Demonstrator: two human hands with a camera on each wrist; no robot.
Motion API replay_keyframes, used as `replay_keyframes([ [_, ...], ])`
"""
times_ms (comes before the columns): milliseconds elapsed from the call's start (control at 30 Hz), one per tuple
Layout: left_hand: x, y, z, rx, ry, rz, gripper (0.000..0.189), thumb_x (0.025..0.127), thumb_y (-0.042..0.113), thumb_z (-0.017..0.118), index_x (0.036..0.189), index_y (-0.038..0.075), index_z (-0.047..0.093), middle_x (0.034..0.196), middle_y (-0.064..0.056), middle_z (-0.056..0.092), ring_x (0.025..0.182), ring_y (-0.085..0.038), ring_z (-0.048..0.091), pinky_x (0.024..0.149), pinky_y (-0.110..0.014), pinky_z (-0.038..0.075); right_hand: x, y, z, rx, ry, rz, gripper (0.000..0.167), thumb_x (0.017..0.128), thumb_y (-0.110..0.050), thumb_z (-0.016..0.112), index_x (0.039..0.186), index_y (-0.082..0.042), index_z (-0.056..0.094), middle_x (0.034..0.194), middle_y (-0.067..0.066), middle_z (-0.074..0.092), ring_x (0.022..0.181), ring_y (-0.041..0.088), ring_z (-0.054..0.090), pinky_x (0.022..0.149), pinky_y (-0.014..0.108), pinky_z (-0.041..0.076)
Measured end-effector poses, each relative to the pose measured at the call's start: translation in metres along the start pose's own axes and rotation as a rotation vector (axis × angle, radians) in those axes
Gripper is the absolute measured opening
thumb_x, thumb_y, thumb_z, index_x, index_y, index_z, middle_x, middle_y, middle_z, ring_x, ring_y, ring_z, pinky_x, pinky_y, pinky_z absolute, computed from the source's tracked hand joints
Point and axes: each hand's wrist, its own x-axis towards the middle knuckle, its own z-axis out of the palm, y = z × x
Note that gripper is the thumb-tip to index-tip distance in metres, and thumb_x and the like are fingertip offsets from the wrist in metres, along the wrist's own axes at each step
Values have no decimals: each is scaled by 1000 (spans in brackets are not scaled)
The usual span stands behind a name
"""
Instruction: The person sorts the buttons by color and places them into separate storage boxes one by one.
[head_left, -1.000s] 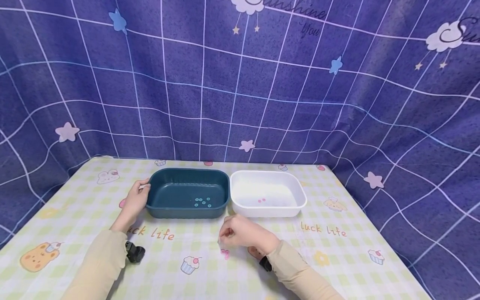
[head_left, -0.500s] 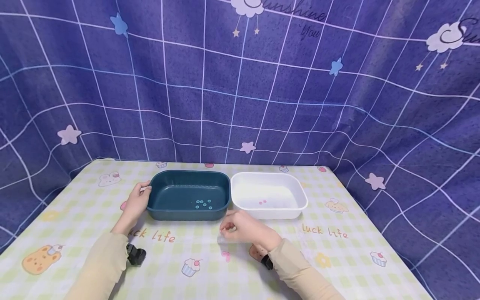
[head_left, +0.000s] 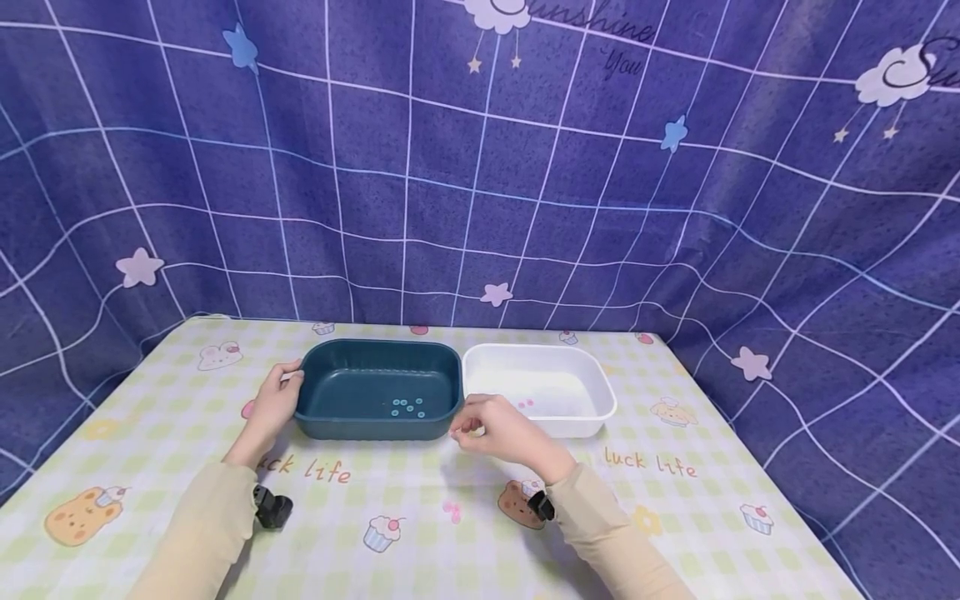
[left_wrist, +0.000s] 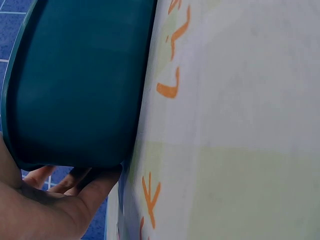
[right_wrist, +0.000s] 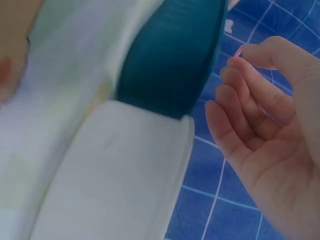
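Observation:
My left hand (head_left: 276,402) holds the left end of a dark teal rectangular tub (head_left: 378,429); in the left wrist view its fingers (left_wrist: 100,189) bend against the outside of the end wall. Several small light-blue buttons (head_left: 409,408) lie on the tub's floor. My right hand (head_left: 495,429) is raised in front of the seam between the teal tub and a white tub (head_left: 570,427). Its thumb and forefinger pinch a small pink button (right_wrist: 238,51), which shows edge-on in the right wrist view. Small pink buttons (head_left: 529,402) lie inside the white tub, partly behind my hand.
A little cluster of pink buttons (head_left: 452,511) lies on the checked tablecloth (head_left: 315,550) in front of the tubs. The two tubs stand side by side near the back edge. A blue grid-patterned curtain (head_left: 435,167) hangs behind the table.
My right hand has lifted away from the pink cluster on the cloth, up and toward the tubs, with a pink button between its fingertips. The left hand has stayed on the teal tub.

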Motion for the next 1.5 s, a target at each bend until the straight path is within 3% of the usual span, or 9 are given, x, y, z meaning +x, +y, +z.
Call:
replay_keyframes([
  [300,0,1,0,12,6,-5,53,103,33,23,146,2,25,137,-31,41,120,-37,45,88,-39,44,2,11,-16,-38,83,-6,9,82,-6,66,87,-5,73,74,0,62,70,16,62,64,22,50],
  [500,0,1,0,-2,-3,-13,53,103,32,22,146,2,23,139,-32,38,122,-39,43,95,-46,41,2,22,-20,-71,128,19,9,80,-5,66,86,-5,72,74,2,62,70,17,61,66,22,50],
  [1000,-1,0,0,10,3,-10,54,103,34,22,146,2,24,140,-31,37,123,-38,43,91,-41,42,-4,43,-23,-60,187,110,8,79,-5,66,85,-4,71,75,3,61,71,15,58,67,24,49],
  [1167,-1,0,0,27,7,-2,53,103,34,22,145,2,25,138,-30,39,121,-37,45,85,-34,44,-6,50,-26,-93,201,138,8,78,-5,66,84,-4,72,74,3,61,70,14,57,66,21,48],
  [1500,0,-1,1,32,25,-10,53,102,34,24,145,2,27,138,-30,40,118,-36,46,83,-35,45,-11,66,-30,-137,205,153,7,77,-5,67,83,-3,71,73,4,62,68,13,58,65,21,49],
])
